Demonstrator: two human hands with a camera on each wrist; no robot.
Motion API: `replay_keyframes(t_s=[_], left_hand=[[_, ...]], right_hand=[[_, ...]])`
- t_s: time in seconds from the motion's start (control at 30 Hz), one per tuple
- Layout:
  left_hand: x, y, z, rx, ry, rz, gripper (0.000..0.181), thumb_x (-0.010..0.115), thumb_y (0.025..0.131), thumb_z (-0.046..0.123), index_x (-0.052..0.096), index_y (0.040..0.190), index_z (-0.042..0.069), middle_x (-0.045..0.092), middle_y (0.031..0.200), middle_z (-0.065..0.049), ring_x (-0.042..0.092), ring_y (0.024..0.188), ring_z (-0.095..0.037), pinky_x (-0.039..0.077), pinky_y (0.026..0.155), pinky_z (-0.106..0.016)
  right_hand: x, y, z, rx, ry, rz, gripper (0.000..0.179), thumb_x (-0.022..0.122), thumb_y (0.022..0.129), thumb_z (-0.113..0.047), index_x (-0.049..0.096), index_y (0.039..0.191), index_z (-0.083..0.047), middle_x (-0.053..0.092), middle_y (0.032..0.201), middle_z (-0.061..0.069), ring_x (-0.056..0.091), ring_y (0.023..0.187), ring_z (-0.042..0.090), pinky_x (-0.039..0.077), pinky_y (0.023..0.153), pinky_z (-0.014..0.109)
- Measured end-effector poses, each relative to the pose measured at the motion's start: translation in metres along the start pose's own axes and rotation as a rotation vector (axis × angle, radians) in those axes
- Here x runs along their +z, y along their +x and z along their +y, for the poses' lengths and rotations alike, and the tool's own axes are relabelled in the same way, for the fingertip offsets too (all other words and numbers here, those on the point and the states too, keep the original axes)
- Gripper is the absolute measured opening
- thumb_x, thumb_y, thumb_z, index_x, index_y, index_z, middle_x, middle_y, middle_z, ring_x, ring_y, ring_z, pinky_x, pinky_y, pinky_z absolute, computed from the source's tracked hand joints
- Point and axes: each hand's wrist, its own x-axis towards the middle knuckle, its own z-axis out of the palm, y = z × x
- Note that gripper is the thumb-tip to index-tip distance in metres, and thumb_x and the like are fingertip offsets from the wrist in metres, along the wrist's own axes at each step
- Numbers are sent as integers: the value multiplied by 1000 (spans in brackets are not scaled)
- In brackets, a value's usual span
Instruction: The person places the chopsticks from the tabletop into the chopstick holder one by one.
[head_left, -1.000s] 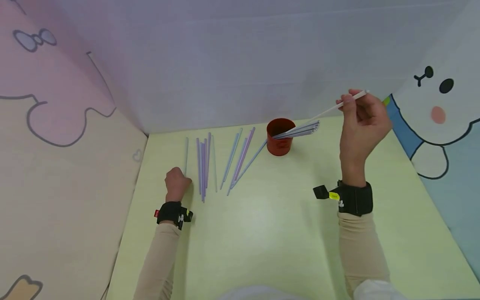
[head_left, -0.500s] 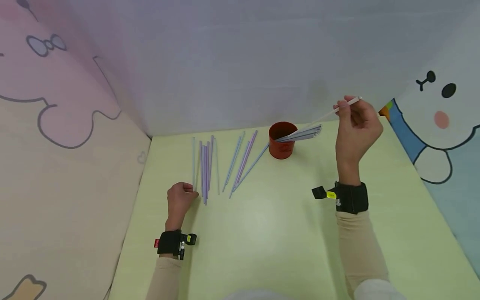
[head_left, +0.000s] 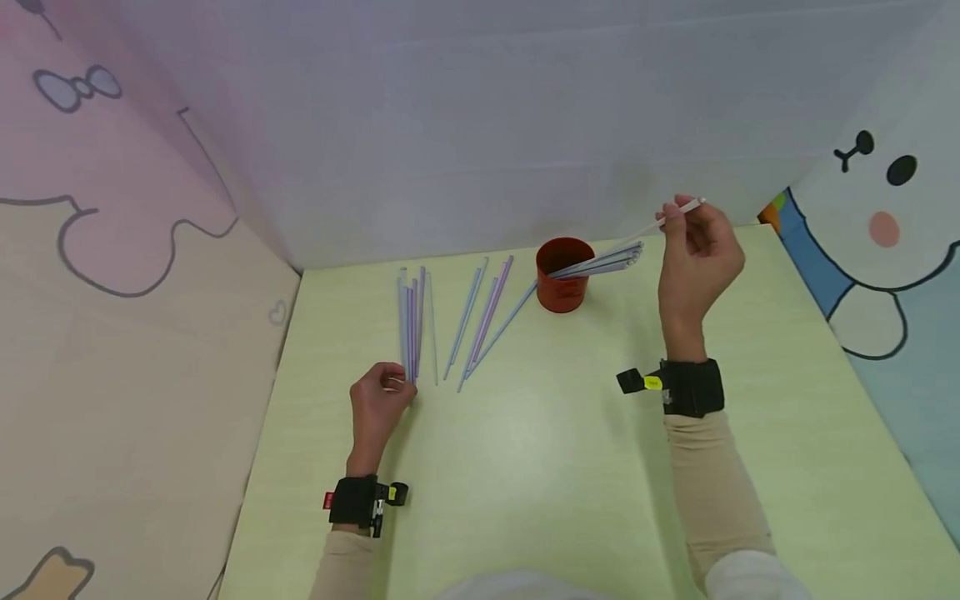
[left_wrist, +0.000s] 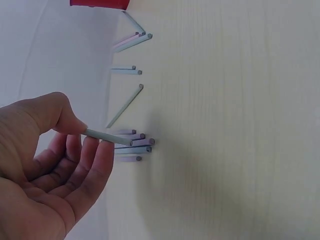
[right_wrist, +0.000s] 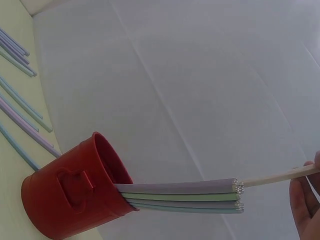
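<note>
My left hand [head_left: 380,400] pinches a pale green thin stick [left_wrist: 107,136] between thumb and fingertips. It is held over the near ends of a group of lilac and blue sticks [head_left: 412,329] on the table. My right hand [head_left: 699,258] pinches a whitish stick [right_wrist: 277,177] by its upper end. That stick slopes down to a bundle of pastel sticks [right_wrist: 182,196] leaning out of a red cup [head_left: 561,293]; its lower end is hidden. The bundle's outer ends look silvery and shiny.
More loose sticks [head_left: 487,312] lie right of the lilac group, and one blue stick [head_left: 510,321] reaches the cup's left side. The pale yellow table [head_left: 540,467] ends at a plain back wall [head_left: 450,150]. Printed cartoon panels stand at both sides.
My left hand has lifted the stick at the far left and carried it right and nearer, over the lilac group. My right hand has shifted slightly left, still pinching its stick.
</note>
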Motion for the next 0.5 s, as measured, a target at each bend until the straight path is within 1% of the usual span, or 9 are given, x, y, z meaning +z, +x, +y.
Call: replay_keyframes(t_s=[0.07, 0.23, 0.3, 0.4, 0.5], left_hand=[[2, -1, 1, 11, -6, -8, 21, 72, 72, 3, 69, 93, 2, 71, 77, -6, 67, 66, -16, 55, 54, -30], [3, -5, 1, 21, -6, -15, 20, 72, 72, 4, 68, 92, 5, 70, 76, -4, 66, 67, -14, 53, 53, -25], [4, -6, 2, 37, -12, -18, 20, 72, 72, 3, 68, 92, 6, 70, 77, -4, 66, 67, -14, 53, 53, -23], [5, -6, 3, 70, -32, -29, 21, 72, 72, 2, 67, 93, 6, 69, 78, -5, 65, 68, -14, 54, 53, -23], [8, -7, 6, 97, -51, -37, 22, 72, 73, 1, 66, 93, 5, 69, 79, -6, 65, 67, -15, 55, 55, -26]], right_hand=[[-1, -2, 4, 6, -9, -9, 9, 70, 86, 3, 73, 94, 4, 71, 87, 23, 67, 77, 26, 54, 73, 21], [-1, -11, 11, 60, -21, -25, 10, 71, 86, 1, 72, 94, 7, 71, 88, 24, 67, 77, 27, 54, 71, 19], [-1, -15, 13, 88, -29, -23, 12, 71, 85, 1, 72, 94, 9, 71, 88, 24, 67, 76, 27, 52, 70, 18], [-3, -22, 19, 106, -75, -37, 16, 72, 85, -2, 72, 95, 10, 72, 90, 24, 66, 76, 22, 51, 71, 18], [-5, -29, 25, 118, -137, -56, 17, 73, 85, -4, 74, 96, 9, 72, 91, 22, 66, 79, 18, 51, 73, 18]])
